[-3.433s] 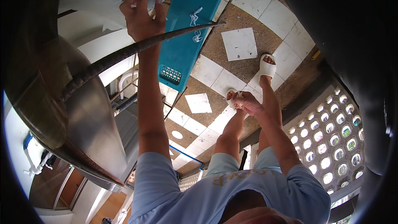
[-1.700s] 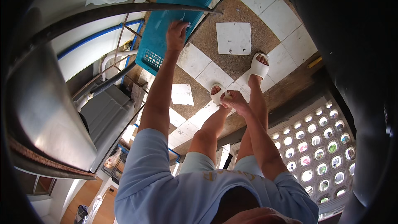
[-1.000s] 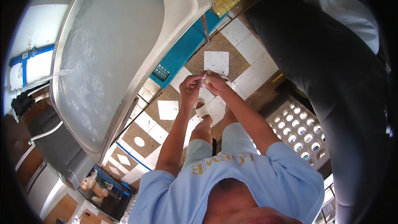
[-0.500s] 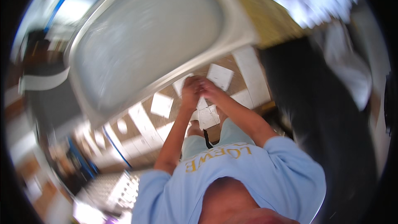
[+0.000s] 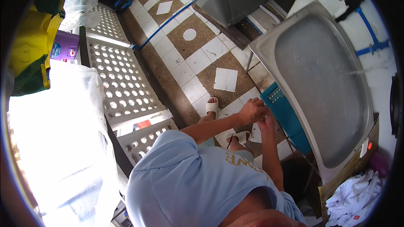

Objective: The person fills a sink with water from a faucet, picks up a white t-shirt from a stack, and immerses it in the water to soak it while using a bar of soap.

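– Beside the rectangular grey metal sink, hands?
– Left hand and right hand together, fingers curled; can't tell what's gripped.
– Nearest thing?
– Teal perforated plastic tray, partly behind the sink.

The left hand, earlier held apart, has been brought to the right hand. The view has been turned, the sink now shown at right.

The floor, brown pebbled panels set with white tiles, carries two feet in white slippers and a thin blue hose, while a yellow-brown board bears rumpled white cloth.
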`<action>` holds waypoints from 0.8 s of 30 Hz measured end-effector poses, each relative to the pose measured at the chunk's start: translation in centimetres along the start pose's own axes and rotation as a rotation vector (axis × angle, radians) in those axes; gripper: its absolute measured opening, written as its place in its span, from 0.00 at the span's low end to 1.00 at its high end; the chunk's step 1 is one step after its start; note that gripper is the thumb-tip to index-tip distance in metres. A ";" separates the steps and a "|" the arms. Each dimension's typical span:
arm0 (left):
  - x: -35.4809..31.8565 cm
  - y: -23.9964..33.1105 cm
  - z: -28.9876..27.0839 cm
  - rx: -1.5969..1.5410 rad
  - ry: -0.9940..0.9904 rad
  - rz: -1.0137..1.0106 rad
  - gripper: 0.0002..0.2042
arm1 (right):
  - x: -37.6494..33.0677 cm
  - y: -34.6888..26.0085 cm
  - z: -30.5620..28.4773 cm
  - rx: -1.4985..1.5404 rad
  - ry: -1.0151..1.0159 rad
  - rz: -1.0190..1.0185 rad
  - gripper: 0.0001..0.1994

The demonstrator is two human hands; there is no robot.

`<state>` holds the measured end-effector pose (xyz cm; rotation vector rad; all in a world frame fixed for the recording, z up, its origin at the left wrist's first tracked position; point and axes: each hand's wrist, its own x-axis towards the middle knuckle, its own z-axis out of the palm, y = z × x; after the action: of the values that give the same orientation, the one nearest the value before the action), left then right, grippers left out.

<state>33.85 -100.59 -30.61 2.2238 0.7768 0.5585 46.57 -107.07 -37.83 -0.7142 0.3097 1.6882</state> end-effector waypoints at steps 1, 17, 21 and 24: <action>0.3 -1.1 -1.5 0.008 0.008 -0.018 0.11 | 1.9 0.4 0.2 -0.018 0.034 0.014 0.09; -16.0 -27.7 -32.7 0.027 0.681 -0.812 0.04 | 27.8 6.1 25.4 -0.145 0.002 0.293 0.03; -25.6 -32.9 -32.3 0.074 0.798 -1.054 0.08 | 32.5 5.5 27.6 -0.204 0.076 0.284 0.03; -28.6 -32.3 -32.3 0.043 0.759 -1.301 0.10 | 36.6 5.9 29.2 -0.224 0.147 0.300 0.03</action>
<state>-17.49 -85.89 -37.69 1.0321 2.3042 0.6475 29.03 -63.22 -38.46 -0.9994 0.3476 1.9795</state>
